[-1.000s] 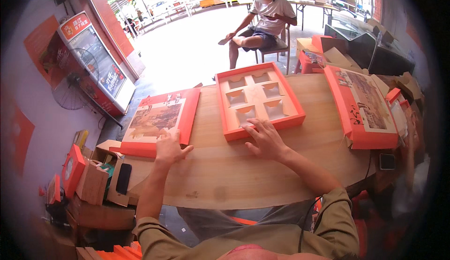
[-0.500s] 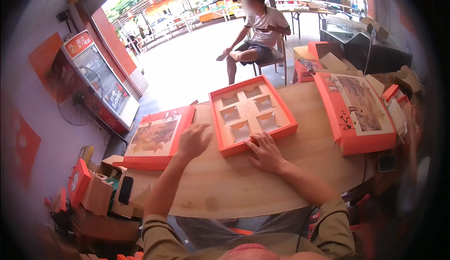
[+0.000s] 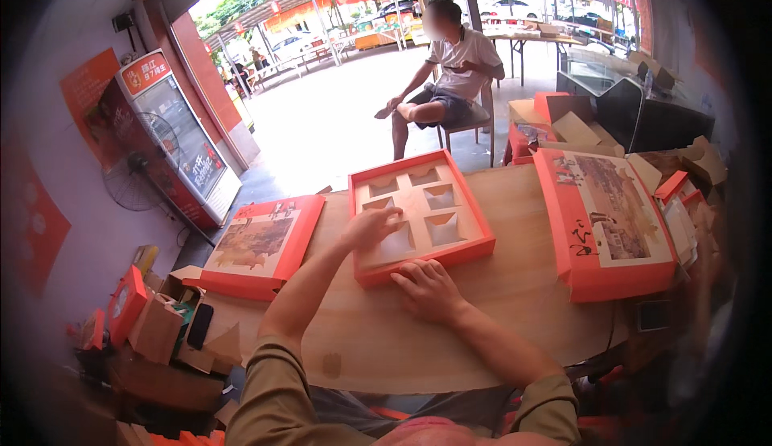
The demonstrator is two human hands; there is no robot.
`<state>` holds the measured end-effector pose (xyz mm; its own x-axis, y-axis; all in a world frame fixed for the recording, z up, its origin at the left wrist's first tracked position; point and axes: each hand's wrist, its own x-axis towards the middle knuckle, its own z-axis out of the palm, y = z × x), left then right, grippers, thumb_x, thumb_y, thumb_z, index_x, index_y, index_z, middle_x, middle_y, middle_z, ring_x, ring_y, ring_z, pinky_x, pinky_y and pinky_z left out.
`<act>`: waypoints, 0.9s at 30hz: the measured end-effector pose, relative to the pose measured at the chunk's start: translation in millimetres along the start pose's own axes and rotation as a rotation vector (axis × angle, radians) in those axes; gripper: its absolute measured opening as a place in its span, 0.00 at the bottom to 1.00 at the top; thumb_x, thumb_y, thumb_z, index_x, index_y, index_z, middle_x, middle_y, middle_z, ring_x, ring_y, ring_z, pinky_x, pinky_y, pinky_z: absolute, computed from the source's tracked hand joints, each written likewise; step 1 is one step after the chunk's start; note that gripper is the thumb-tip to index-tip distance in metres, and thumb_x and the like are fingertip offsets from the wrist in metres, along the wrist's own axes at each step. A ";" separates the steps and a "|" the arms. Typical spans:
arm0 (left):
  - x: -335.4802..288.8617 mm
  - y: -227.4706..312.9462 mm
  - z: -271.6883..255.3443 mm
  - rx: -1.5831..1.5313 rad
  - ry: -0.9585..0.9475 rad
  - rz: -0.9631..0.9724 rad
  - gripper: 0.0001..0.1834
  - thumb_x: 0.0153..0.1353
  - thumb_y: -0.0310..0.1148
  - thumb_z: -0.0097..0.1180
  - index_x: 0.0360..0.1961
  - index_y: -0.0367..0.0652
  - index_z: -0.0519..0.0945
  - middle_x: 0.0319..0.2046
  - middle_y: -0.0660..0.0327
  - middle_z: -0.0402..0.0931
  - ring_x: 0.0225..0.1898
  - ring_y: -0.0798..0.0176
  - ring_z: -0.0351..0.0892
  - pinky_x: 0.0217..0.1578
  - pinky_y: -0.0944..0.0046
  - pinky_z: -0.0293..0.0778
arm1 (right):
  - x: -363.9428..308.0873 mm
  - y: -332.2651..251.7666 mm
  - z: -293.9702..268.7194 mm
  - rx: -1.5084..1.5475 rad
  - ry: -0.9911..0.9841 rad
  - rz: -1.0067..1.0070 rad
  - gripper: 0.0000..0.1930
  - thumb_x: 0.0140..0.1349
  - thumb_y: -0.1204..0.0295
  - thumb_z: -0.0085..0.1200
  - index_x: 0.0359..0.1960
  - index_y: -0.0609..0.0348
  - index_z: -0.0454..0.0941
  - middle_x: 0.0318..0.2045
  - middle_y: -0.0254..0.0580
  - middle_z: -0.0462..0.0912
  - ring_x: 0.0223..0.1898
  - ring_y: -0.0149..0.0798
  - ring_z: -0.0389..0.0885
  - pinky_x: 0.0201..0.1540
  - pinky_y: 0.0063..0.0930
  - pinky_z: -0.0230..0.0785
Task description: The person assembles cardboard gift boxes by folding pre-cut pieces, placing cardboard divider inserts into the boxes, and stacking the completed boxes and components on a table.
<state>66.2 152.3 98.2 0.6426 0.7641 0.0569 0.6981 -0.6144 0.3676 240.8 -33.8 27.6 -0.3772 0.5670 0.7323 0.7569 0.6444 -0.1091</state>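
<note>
Open orange box tray (image 3: 474, 233) with a beige compartment insert sits mid-table on the wooden table (image 3: 498, 301); everything below is placed relative to it.

Hands: left hand (image 3: 371, 227) is over the tray's near-left part, fingers loosely curled, resting on the insert at the near-left compartment, holding nothing that I can see. Right hand (image 3: 428, 289) lies flat on the table just at the tray's near edge, fingers spread narrow, fingertips touching or almost touching the orange rim; can't tell which. It grips nothing.

Counts:
- Insert compartments: 6 in a 2x3 grid, as far as visible; the left hand covers part of the near-left one.
- Printed orange lids: 2. One lid (image 3: 261, 245) left of the tray, apart from it; a larger lid (image 3: 615, 221) right of the tray, also apart.
- Hands on the work: 2, both the wearer's.

Beyond the tray's far edge: a seated person (image 3: 450, 76) on a chair, well apart. Far left of the tray: drinks cooler (image 3: 173, 136) and a standing fan (image 3: 137, 180).

Hard to read: cardboard clutter (image 3: 153, 325) low left of the tray is a jumble, pieces not separable. More boxes (image 3: 579, 124) beyond the right lid are partly stacked and cut off by the fisheye rim. Compartment contents look empty, but the shading is ambiguous.
</note>
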 end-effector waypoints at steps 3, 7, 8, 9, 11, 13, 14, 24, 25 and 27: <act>6.4 2.8 -13.9 -0.128 -0.015 -0.019 0.26 0.64 0.45 0.64 0.60 0.45 0.81 0.40 0.47 0.85 0.40 0.50 0.85 0.42 0.53 0.78 | -2.1 3.9 2.1 0.002 -0.011 -0.027 0.24 0.55 0.68 0.58 0.56 0.52 0.79 0.55 0.43 0.76 0.59 0.46 0.74 0.64 0.43 0.63; 13.5 1.8 -27.5 -0.181 0.031 0.052 0.24 0.61 0.41 0.68 0.56 0.44 0.84 0.32 0.54 0.84 0.34 0.59 0.81 0.39 0.59 0.76 | -0.4 4.9 -0.1 -0.031 -0.019 -0.017 0.26 0.54 0.68 0.59 0.58 0.50 0.78 0.56 0.43 0.76 0.60 0.47 0.73 0.65 0.46 0.63; 14.2 2.8 -34.3 -0.128 0.020 0.056 0.24 0.61 0.42 0.68 0.56 0.44 0.85 0.34 0.53 0.85 0.36 0.59 0.82 0.41 0.59 0.77 | -0.5 4.7 -0.2 -0.046 -0.024 -0.019 0.26 0.54 0.68 0.59 0.59 0.50 0.78 0.57 0.44 0.76 0.60 0.47 0.73 0.65 0.47 0.62; 14.4 14.4 -44.4 -0.078 0.008 0.068 0.24 0.61 0.43 0.68 0.56 0.44 0.85 0.35 0.52 0.86 0.38 0.59 0.83 0.42 0.59 0.77 | -0.2 6.3 -3.0 -0.043 -0.033 -0.002 0.26 0.55 0.68 0.59 0.59 0.50 0.78 0.57 0.44 0.76 0.61 0.47 0.73 0.66 0.47 0.62; 6.9 37.5 -60.9 0.068 0.054 0.139 0.22 0.62 0.46 0.66 0.53 0.45 0.86 0.38 0.51 0.87 0.40 0.52 0.86 0.44 0.54 0.79 | 0.3 7.0 -8.3 -0.031 -0.052 0.030 0.26 0.55 0.68 0.59 0.59 0.49 0.78 0.58 0.44 0.76 0.61 0.47 0.73 0.66 0.49 0.61; -0.8 43.6 -70.7 0.212 0.125 0.149 0.21 0.63 0.48 0.65 0.51 0.46 0.86 0.36 0.50 0.87 0.39 0.48 0.87 0.43 0.52 0.80 | 2.3 6.9 -7.4 -0.007 -0.080 0.062 0.26 0.56 0.67 0.59 0.60 0.49 0.77 0.58 0.44 0.76 0.62 0.48 0.72 0.67 0.50 0.60; -6.6 40.8 -74.4 0.247 0.160 0.138 0.20 0.64 0.47 0.64 0.50 0.47 0.86 0.35 0.50 0.87 0.38 0.45 0.86 0.42 0.49 0.80 | 3.4 7.3 -6.8 0.005 -0.095 0.076 0.26 0.56 0.67 0.60 0.60 0.49 0.77 0.58 0.45 0.76 0.62 0.49 0.72 0.68 0.50 0.60; -186.3 27.8 -30.3 0.011 0.556 0.133 0.18 0.61 0.35 0.71 0.52 0.47 0.84 0.33 0.53 0.84 0.31 0.51 0.85 0.29 0.55 0.78 | -16.6 78.5 8.2 -0.291 0.038 0.367 0.17 0.62 0.63 0.61 0.54 0.45 0.82 0.52 0.41 0.77 0.66 0.52 0.68 0.74 0.68 0.45; -207.6 26.5 -18.3 0.021 0.543 0.098 0.19 0.61 0.36 0.71 0.52 0.47 0.84 0.34 0.53 0.84 0.29 0.51 0.84 0.28 0.55 0.78 | -13.1 81.5 3.9 -0.283 0.021 0.426 0.17 0.62 0.64 0.61 0.53 0.44 0.82 0.52 0.41 0.77 0.67 0.52 0.67 0.74 0.69 0.44; -240.7 45.6 -1.8 -0.015 0.501 0.046 0.19 0.62 0.36 0.69 0.53 0.46 0.84 0.34 0.53 0.84 0.25 0.51 0.82 0.27 0.54 0.79 | -14.5 93.5 -2.6 -0.294 0.013 0.505 0.16 0.62 0.64 0.62 0.53 0.42 0.82 0.52 0.40 0.76 0.68 0.52 0.66 0.75 0.70 0.43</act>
<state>-57.2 -59.3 102.9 0.4395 0.7393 0.5102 0.6658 -0.6494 0.3674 318.4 16.8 8.5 0.0739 0.7592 0.6467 0.9584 0.1253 -0.2566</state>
